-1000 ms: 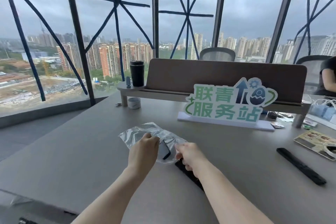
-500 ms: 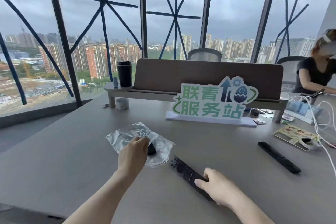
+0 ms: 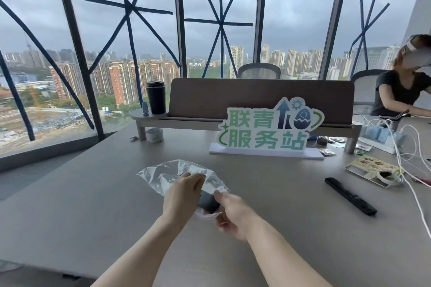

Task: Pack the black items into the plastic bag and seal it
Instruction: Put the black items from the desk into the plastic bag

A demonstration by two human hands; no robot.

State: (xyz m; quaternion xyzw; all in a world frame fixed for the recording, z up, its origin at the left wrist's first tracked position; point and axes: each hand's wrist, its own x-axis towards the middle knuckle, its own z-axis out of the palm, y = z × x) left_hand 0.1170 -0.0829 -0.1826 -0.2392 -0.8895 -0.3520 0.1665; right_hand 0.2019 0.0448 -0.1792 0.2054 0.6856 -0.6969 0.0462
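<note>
The right hand point(image 3: 233, 213) grips a black remote point(image 3: 208, 200), its end inside the clear, crinkly plastic bag point(image 3: 163, 176). The left hand point(image 3: 183, 194) pinches the bag's mouth on the grey desk point(image 3: 93, 205). Farther right lies another black remote point(image 3: 350, 196).

Two bare forearms; hands point(image 3: 184, 196) uncovered; no sleeves, rings, watch.

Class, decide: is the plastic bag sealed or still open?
Open: both hands hold the bag at its mouth, where a black item sits partly inside.
</note>
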